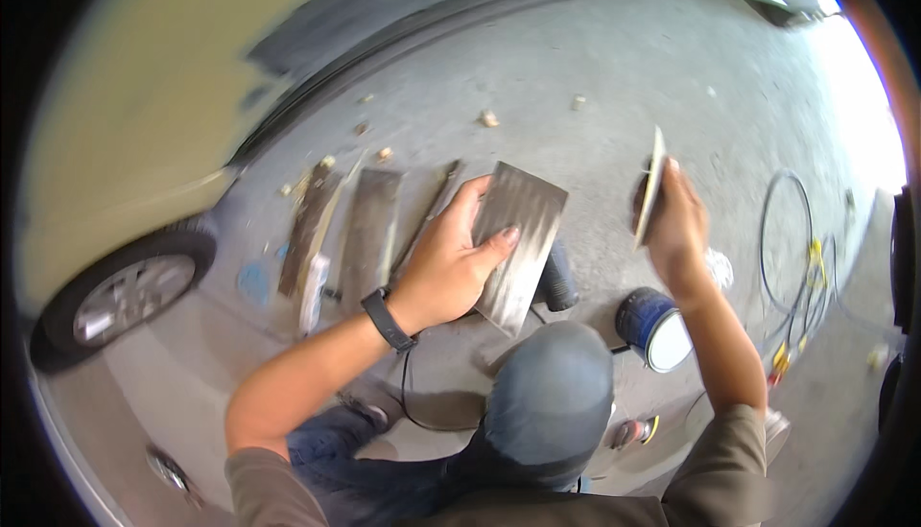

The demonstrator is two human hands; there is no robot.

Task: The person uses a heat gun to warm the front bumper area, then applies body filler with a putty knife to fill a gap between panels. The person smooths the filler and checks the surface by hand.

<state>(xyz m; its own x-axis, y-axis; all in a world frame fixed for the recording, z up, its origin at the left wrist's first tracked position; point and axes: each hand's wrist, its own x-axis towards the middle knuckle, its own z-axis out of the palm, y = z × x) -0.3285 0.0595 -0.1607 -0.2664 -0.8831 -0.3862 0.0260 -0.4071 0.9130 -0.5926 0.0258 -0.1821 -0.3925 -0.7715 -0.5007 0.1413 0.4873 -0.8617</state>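
My left hand (451,268), with a dark watch on its wrist, is closed around a flat, streaky grey rectangular plate (525,239). The thumb lies across the plate's face and the fingers go behind it. Farther right, my right hand (679,215) grips a thin cream-coloured plate (651,187), which stands nearly edge-on, with something dark along its left side. A gap separates the two plates. Below the right hand is a blue can (645,314) with a white top. Partly behind the left plate, a dark cylinder (559,278) shows.
Long, dark, narrow boards (372,215) lie on the floor left of my hands. A car panel (182,57) with grey patches and a wheel (129,297) border the left. A coiled hose (806,239) lies right; a red round tool (633,433) sits by my knee (552,393).
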